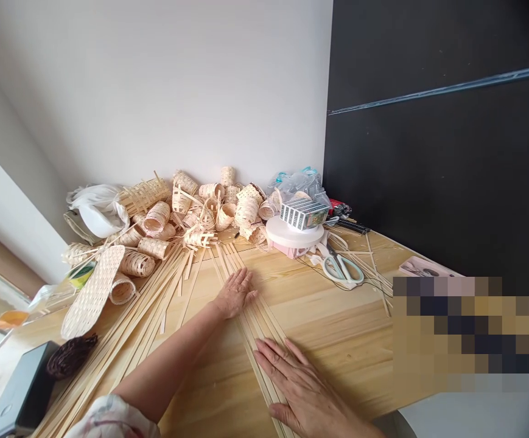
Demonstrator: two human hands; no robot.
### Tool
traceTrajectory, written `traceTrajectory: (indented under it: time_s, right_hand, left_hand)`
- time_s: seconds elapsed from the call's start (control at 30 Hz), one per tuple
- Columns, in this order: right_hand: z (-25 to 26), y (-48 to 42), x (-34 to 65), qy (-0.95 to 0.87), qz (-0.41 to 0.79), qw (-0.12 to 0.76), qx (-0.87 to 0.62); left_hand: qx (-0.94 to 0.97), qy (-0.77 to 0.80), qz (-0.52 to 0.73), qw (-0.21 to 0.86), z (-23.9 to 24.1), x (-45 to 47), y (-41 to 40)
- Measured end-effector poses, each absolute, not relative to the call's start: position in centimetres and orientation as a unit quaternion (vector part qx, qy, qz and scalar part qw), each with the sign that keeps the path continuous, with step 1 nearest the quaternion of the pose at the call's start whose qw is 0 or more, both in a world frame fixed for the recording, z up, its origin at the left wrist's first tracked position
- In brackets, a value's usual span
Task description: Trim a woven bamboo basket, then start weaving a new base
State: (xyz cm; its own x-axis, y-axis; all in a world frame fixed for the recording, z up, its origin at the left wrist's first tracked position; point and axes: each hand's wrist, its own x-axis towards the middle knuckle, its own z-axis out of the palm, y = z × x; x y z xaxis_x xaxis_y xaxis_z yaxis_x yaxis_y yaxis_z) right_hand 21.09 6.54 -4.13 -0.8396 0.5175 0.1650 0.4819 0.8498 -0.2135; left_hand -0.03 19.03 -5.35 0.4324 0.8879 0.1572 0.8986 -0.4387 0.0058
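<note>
My left hand (235, 294) lies flat at the far end of a fan of thin bamboo strips (250, 319), fingers spread and pressing down on them. My right hand (297, 389) rests palm-down nearer to me, its fingers lying across the same strips. Neither hand grips anything. The strips run over a light pine wooden table (337, 322). Another long bundle of loose strips (140, 322) spreads to the left of my left forearm.
Woven bamboo baskets (204, 213) are heaped against the wall. A flat woven mat (93, 292), white-handled scissors (341, 271), and a pink-based white turntable (295, 234) sit nearby. A black wall panel (428, 121) rises on the right; a blurred patch (469, 334) covers the lower right.
</note>
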Motion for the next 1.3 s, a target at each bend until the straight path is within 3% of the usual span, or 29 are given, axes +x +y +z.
traceTrajectory:
  time_s: [0.67, 0.93, 1.13, 1.3]
  right_hand:
    - [-4.7, 6.6, 21.1, -0.96, 0.026, 0.127, -0.25]
    - [-5.6, 6.7, 20.9, -0.955, -0.027, 0.173, -0.24]
    - [-5.9, 6.9, 20.9, -0.956, -0.012, 0.178, -0.235]
    - [-5.2, 7.0, 21.1, -0.955, -0.009, 0.184, -0.233]
  left_hand:
    - [-0.781, -0.622, -0.038, 0.039, -5.4, -1.3, 19.2]
    - [-0.771, -0.637, -0.002, -0.016, -2.3, -1.2, 17.9]
    - [-0.713, -0.7, 0.043, -0.008, 2.5, -9.2, 14.4]
    - [-0.596, -0.799, 0.076, 0.018, 3.1, -17.0, 8.7]
